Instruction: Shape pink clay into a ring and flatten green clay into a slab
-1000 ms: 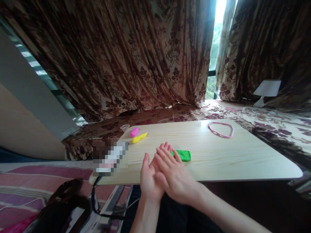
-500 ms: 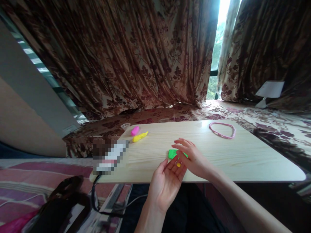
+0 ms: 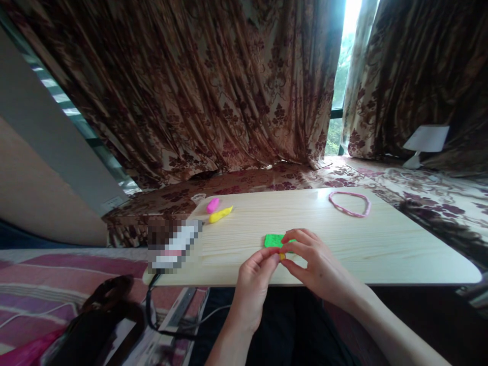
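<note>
My left hand (image 3: 254, 277) and my right hand (image 3: 313, 260) meet fingertip to fingertip at the near edge of a light wooden table (image 3: 381, 244). Between their pinched fingers sits a tiny yellow clay ball (image 3: 281, 256). Just behind the fingers lies a flat green clay piece (image 3: 273, 240) on the table, partly hidden by my right hand. Further left on the table rest a yellow clay strip (image 3: 220, 215) and a pink clay lump (image 3: 212, 205). A pink clay ring (image 3: 349, 204) lies at the far right.
A blurred-out object (image 3: 173, 245) lies at the table's left corner. A dark bag and cable (image 3: 110, 315) sit on the striped bedding at lower left. Patterned curtains (image 3: 213, 86) hang behind, and a white lamp (image 3: 423, 142) stands at right.
My hands were pressed palm to palm a second ago. They then parted with the yellow ball lying on my left fingers, and now both hands pinch that ball together.
</note>
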Motion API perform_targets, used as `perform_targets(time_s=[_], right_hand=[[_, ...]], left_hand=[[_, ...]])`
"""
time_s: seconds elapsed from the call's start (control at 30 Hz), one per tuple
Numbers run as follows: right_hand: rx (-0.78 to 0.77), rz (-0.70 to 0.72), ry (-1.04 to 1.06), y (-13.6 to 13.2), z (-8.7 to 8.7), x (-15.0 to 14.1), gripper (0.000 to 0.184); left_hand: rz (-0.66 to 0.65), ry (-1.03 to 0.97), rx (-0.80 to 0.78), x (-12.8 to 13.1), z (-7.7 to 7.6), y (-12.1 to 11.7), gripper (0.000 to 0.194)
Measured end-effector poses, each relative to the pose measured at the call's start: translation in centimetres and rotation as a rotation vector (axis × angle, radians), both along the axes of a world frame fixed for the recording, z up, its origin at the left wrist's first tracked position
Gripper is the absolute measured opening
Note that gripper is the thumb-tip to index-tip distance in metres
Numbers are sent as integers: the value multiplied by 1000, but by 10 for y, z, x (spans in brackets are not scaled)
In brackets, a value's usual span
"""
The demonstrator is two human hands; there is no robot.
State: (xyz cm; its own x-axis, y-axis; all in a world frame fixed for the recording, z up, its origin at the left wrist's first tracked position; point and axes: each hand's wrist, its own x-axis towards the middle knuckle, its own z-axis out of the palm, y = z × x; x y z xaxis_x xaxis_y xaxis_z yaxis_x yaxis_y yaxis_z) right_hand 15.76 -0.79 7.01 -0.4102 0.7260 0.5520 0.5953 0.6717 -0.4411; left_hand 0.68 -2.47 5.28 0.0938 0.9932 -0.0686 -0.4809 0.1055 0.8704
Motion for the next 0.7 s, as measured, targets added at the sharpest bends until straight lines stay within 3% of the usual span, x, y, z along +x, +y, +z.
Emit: perform_targets(time_s=[0.27,0.7], right_hand=[[59,5,29,-8,7,-4,25],[78,13,-19,-8,7,-2,19]], left_hand=[[72,168,89,-1,3,0,18],[10,305,156,-7,-1,2,20]])
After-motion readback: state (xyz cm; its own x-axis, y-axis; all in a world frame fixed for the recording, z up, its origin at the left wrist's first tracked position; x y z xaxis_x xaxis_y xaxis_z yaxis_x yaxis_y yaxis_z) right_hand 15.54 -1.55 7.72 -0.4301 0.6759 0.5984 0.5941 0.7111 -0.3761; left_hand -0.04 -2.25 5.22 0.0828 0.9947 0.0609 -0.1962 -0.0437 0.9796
